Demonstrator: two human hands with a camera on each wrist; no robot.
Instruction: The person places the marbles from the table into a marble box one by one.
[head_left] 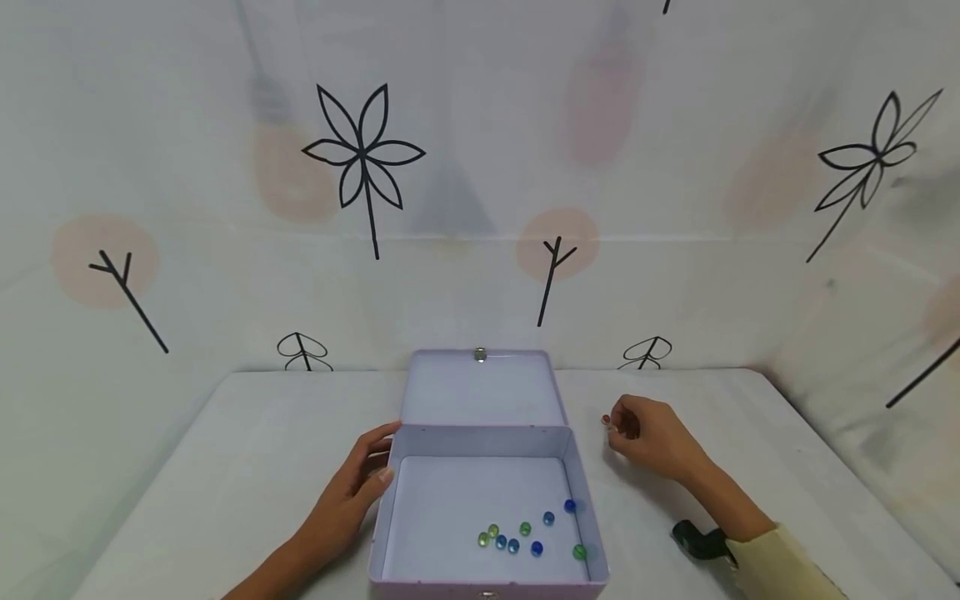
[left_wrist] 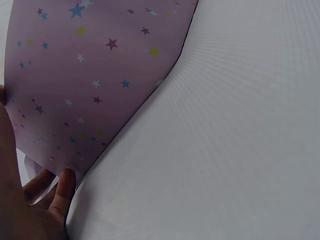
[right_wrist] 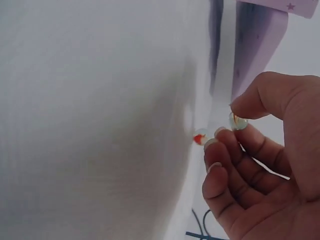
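Note:
A lilac tin box (head_left: pixel 390 533) stands open on the white table, its lid (head_left: pixel 480 392) tilted back. Several blue and green marbles (head_left: pixel 525 533) lie on its floor. My left hand (head_left: pixel 360 483) rests against the box's left wall; in the left wrist view the fingers (left_wrist: pixel 62 187) touch the star-printed side (left_wrist: pixel 90 85). To the right of the box, my right hand (head_left: pixel 637 429) pinches a clear marble with an orange streak (right_wrist: pixel 237 121) between thumb and finger. A second clear marble with a red core (right_wrist: pixel 200 136) sits at the fingertips on the table (right_wrist: pixel 100 125).
A white cloth covers the table (head_left: pixel 225 467) and a backdrop printed with black plant drawings (head_left: pixel 363 158) rises behind it. A black wrist-camera strap (head_left: pixel 697 540) shows at my right forearm. The table's edges run left and right of the box.

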